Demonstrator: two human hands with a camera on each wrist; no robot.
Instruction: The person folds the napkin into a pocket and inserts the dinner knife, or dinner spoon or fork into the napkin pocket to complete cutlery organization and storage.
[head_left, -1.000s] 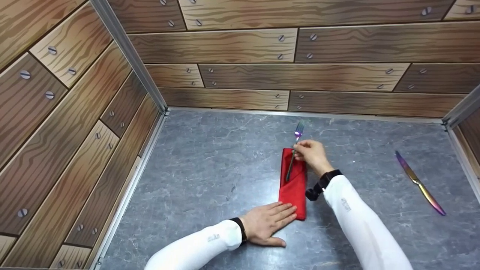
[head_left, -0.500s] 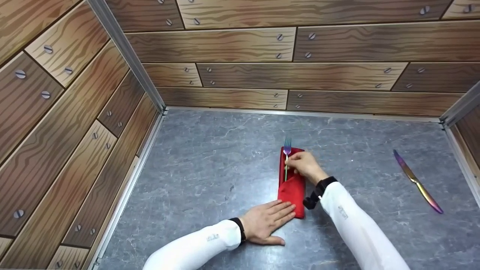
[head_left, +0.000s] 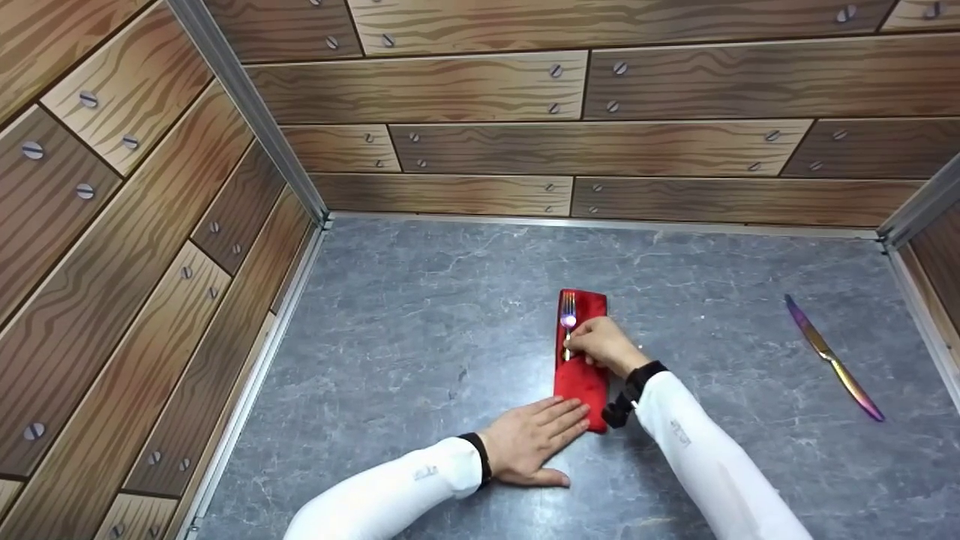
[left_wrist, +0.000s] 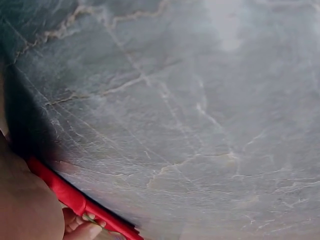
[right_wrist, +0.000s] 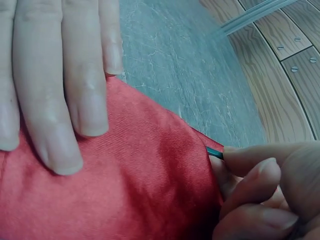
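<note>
A folded red napkin (head_left: 583, 380) lies lengthwise on the grey marbled surface, with a slanted pocket edge across it. My left hand (head_left: 528, 442) rests flat on its near end, fingers straight. Between thumb and fingers, my right hand (head_left: 606, 346) pinches a shiny iridescent fork (head_left: 568, 318) by the handle. The fork's tines point away, over the napkin's far part. In the right wrist view the fork handle (right_wrist: 214, 153) enters beneath the satiny fold, so its lower end is hidden. Only a sliver of the napkin (left_wrist: 65, 192) shows in the left wrist view.
An iridescent table knife (head_left: 831, 358) lies slantwise on the right of the surface, apart from both hands. Wood-patterned panels (head_left: 450, 90) form walls at the back and sides, with metal strips along the edges.
My right hand has drawn the fork toward me, sliding its handle deeper under the napkin's fold. The tines now lie over the napkin instead of beyond it. My left hand stays put.
</note>
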